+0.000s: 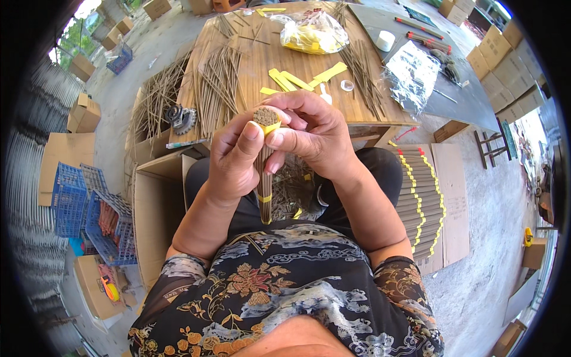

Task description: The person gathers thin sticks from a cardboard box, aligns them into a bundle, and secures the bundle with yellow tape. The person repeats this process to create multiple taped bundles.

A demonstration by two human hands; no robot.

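A clear bag (312,33) holds yellow strips. My left hand (235,157) and right hand (312,134) both grip the stick bundle (264,178), closed around it.

Person wore a black short-sleeved top (279,279) in thin fabric, printed all over: gold and rust flowers, grey-white cloud swirls, thin gold line work near the chest. Sleeves (404,285) ended above the elbow, same print, leaving the forearms bare. Dark black trousers (380,169) showed over the lap. Left hand (235,157) and right hand (315,134) were bare, no gloves, rings or watch visible.
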